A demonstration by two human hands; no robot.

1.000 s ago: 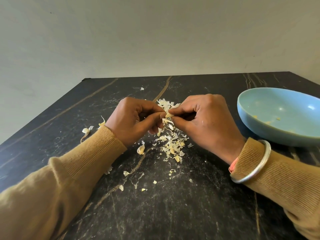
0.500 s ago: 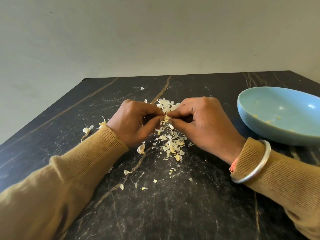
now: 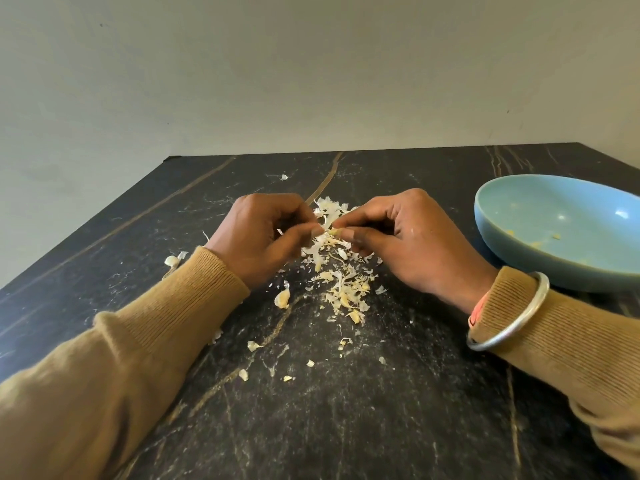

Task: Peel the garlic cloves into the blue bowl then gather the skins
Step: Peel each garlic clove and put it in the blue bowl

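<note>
Both hands are curled and meet fingertip to fingertip above the middle of the counter point(image 3: 346, 410). The right hand point(image 3: 408, 244) pinches a small pale garlic clove point(image 3: 333, 232) between thumb and forefinger. The left hand point(image 3: 258, 233) nips the clove's near end with its thumb and forefinger, its other fingers folded under. How much skin is left on the clove is too small to tell.

The blue bowl point(image 3: 512, 265) stands on the counter to the right, apart from the hands, and holds only a few small yellowish bits; what they are cannot be told.

Directly beneath the hands lies a loose heap of skins point(image 3: 341, 282), white and straw-coloured, with stray flakes scattered toward the person. A whole clove point(image 3: 282, 298) lies just beside the left wrist, and another point(image 3: 171, 260) rests beyond the left sleeve.
</note>
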